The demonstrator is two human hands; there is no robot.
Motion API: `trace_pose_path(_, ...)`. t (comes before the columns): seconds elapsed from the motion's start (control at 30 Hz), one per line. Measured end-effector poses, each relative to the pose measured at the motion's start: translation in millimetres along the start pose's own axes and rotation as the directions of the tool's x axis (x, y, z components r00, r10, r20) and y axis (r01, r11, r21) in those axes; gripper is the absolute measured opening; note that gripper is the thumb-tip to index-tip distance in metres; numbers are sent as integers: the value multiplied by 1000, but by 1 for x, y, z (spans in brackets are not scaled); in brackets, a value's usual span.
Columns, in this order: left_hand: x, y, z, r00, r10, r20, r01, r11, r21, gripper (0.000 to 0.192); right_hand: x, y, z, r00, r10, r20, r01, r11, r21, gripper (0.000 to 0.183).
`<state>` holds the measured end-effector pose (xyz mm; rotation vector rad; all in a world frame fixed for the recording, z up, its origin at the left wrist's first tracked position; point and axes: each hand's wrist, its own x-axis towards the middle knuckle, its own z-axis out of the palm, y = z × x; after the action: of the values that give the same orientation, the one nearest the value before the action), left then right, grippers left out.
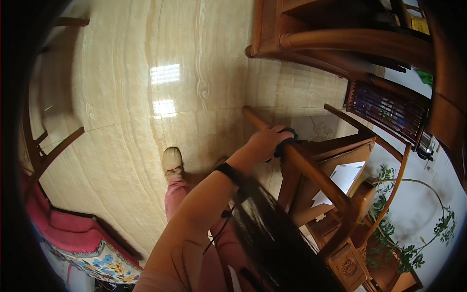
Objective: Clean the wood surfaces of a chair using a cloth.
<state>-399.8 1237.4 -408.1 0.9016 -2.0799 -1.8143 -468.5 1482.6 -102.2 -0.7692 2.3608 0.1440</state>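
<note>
My left hand [268, 144] lies over the wooden armrest [313, 171] of a chair, its fingers curled around the rail. A dark, ruffled band that looks like a hair tie [284, 140] is at the fingers, against the armrest; whether it loops around the rail I cannot tell. A black strap [230, 173] circles my left wrist. Long dark hair [270, 237] hangs in front of my body and hides part of the chair. Inside the chair's frame sits an open cardboard box [328, 175] with a white sheet in it. My right hand is out of view.
Glossy tiled floor [120, 73] spreads ahead of my shoe [172, 160]. Another wooden chair [357, 40] stands at the upper right, near a dark slatted rack [386, 109]. A leafy plant [383, 219] is at the right. A red cushioned seat [69, 230] is at the lower left.
</note>
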Motion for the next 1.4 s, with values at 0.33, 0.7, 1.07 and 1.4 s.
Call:
trace_pose_path(0.33, 44, -188, 43, 961, -186, -205, 192, 981, 8, 52, 28, 4, 3, 1000, 9, 11, -9, 1000, -19, 69)
trace_pose_path(0.7, 24, -120, 29, 945, -276, -178, 284, 959, 22, 50, -18, 13, -3, 999, 7, -41, -4, 997, 75, 72)
trace_pose_path(1.07, -39, 97, -22, 999, -19, -30, 22, 994, 105, 54, -33, 1, -9, 981, -187, -58, 194, 967, 164, 53)
trace_pose_path(1.4, -147, 183, -115, 988, -127, 86, 86, 921, 379, 40, -36, -16, -23, 969, -188, -163, 219, 954, 206, 46)
